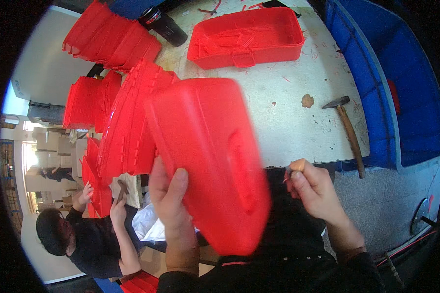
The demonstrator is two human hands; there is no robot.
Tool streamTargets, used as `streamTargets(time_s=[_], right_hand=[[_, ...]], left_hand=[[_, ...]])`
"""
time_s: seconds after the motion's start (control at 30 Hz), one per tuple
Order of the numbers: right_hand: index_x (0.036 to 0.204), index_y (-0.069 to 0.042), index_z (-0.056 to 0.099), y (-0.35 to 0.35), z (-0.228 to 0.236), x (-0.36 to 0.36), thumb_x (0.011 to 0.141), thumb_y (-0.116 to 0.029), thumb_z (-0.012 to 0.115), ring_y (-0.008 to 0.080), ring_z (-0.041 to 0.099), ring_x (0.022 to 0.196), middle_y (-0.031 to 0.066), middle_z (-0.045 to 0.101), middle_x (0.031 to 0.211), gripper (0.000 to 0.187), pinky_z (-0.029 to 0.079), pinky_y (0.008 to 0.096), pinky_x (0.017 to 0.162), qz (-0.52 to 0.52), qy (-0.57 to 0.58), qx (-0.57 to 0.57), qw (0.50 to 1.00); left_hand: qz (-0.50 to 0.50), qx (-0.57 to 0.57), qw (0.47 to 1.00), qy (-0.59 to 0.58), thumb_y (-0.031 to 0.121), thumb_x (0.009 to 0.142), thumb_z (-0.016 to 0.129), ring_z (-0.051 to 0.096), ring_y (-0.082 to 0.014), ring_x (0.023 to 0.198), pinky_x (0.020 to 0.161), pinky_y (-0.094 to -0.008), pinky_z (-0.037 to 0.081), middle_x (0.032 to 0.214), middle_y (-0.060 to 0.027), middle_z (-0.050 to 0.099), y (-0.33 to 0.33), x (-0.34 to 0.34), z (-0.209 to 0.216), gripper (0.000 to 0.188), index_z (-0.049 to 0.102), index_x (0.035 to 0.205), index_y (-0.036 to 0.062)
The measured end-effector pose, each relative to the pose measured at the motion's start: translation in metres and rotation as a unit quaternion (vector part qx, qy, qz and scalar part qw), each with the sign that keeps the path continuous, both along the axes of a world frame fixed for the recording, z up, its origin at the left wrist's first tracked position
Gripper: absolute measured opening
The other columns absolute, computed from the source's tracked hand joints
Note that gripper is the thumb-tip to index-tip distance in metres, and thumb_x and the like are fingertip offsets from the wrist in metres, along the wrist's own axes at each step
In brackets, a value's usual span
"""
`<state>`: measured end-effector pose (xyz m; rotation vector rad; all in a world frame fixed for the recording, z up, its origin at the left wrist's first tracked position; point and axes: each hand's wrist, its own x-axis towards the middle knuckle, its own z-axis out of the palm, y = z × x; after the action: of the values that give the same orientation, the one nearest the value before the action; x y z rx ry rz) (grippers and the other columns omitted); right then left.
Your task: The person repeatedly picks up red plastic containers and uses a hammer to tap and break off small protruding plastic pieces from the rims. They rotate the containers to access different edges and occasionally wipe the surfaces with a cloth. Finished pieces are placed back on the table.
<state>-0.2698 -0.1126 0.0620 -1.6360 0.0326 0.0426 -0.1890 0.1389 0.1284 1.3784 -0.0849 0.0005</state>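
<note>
My left hand (pixel 173 195) grips the edge of a red plastic case part (pixel 205 141), thumb on its face. The part is tilted in front of me, slightly blurred, and has a raised handle shape along its right side. My right hand (pixel 313 188) is closed at the table's near edge, apart from the red part. Something small and dark shows at its fingers, too hidden to name. On the table (pixel 283 122) beyond stands an open red plastic box (pixel 247 58) with red scraps in it. A hammer (pixel 347 127) with a wooden handle lies at the table's right edge.
Stacked red plastic parts (pixel 110 39) and more red parts (pixel 137 117) crowd the left side. A black cup (pixel 164 27) stands beside them. Blue crates (pixel 376 83) line the right. At the left, a co-worker (pixel 93 239) holds a tool. Pliers (pixel 210 9) lie far back.
</note>
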Motion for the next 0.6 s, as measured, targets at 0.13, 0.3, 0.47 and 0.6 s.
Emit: streamTargets(time_s=[0.13,0.3,0.47,0.6], right_hand=[[0.099,-0.001,0.057,0.009,0.004,0.008,0.105,-0.014,0.048,0.0117,0.058,0.061,0.0049,0.059,0.070,0.018,0.046,0.0273,0.059,-0.013,-0.039,-0.050,0.998],[0.095,-0.001,0.059,0.005,-0.006,-0.004,0.102,-0.013,0.053,0.0248,0.062,0.061,0.0136,0.058,0.066,0.015,0.048,0.0352,0.057,-0.053,0.033,-0.110,0.992],[0.093,-0.001,0.060,0.007,-0.005,-0.014,0.100,-0.012,0.056,0.0351,0.065,0.059,0.0189,0.058,0.063,0.013,0.048,0.0397,0.052,-0.066,0.022,-0.144,0.987],[0.091,-0.001,0.059,0.006,-0.003,-0.010,0.100,-0.013,0.057,0.0349,0.063,0.055,0.0186,0.056,0.060,0.014,0.048,0.0397,0.051,-0.073,0.017,-0.182,0.980]], left_hand=[[0.003,-0.082,0.993,0.088,0.014,0.097,0.063,0.063,-0.0216,0.116,0.101,-0.0369,0.048,0.133,-0.0145,0.063,-0.018,0.002,-0.034,0.049,0.049,0.140,-0.0036],[-0.136,-0.136,0.969,0.158,0.025,0.098,0.062,0.061,-0.0280,0.121,0.107,-0.0434,0.047,0.138,-0.0166,0.058,-0.015,0.002,-0.056,0.057,0.043,0.144,-0.0017],[-0.141,-0.177,0.950,0.215,0.021,0.099,0.059,0.065,-0.0300,0.116,0.102,-0.0449,0.051,0.134,-0.0180,0.061,-0.024,0.002,-0.044,0.051,0.045,0.143,-0.0016],[-0.156,-0.202,0.939,0.232,0.016,0.099,0.063,0.069,-0.0202,0.103,0.091,-0.0347,0.055,0.120,-0.0114,0.069,-0.038,0.001,-0.036,0.033,0.061,0.128,0.0004]])
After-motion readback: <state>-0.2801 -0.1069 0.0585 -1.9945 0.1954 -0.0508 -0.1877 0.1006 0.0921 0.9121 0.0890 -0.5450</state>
